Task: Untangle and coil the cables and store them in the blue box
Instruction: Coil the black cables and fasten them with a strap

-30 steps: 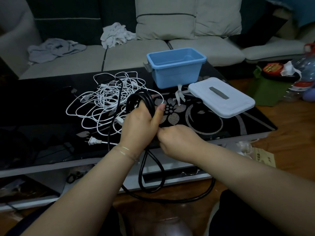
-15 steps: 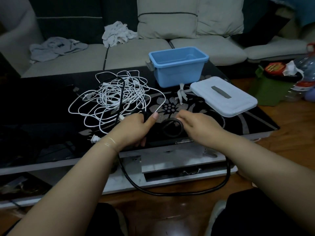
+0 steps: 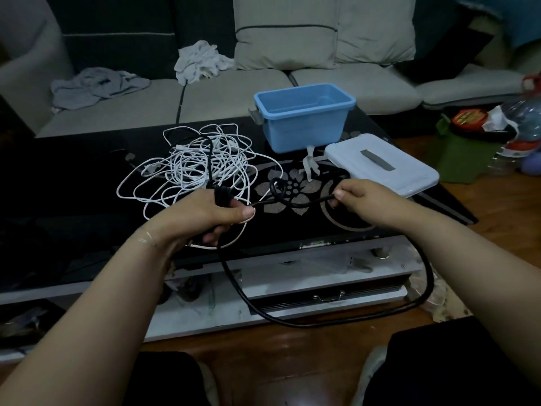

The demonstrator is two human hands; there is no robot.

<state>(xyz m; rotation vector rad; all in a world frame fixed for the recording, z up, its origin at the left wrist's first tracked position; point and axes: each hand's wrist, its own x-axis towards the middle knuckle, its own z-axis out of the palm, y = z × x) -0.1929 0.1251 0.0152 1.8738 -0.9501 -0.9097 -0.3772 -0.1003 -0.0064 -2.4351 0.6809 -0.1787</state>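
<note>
My left hand [image 3: 209, 212] grips a bundle of coiled black cable [image 3: 295, 202] over the table's front edge. My right hand [image 3: 364, 200] pinches the same cable further along, and a small kinked loop stands between the two hands. The rest of the black cable hangs in a long loop below the table edge, and one strand runs back over a tangle of white cables [image 3: 199, 168] on the black glass table [image 3: 73, 183]. The open blue box [image 3: 304, 115] stands behind, with nothing visible inside.
The box's white lid [image 3: 383, 165] lies to the right of the box, with small white ties [image 3: 310, 165] beside it. A grey sofa with clothes on it runs behind the table. Bottles and a green bag stand on the floor at the right.
My hands have drawn apart: the right moved rightward along the black cable, stretching a length between them. The hanging loop below the table widened to the right.
</note>
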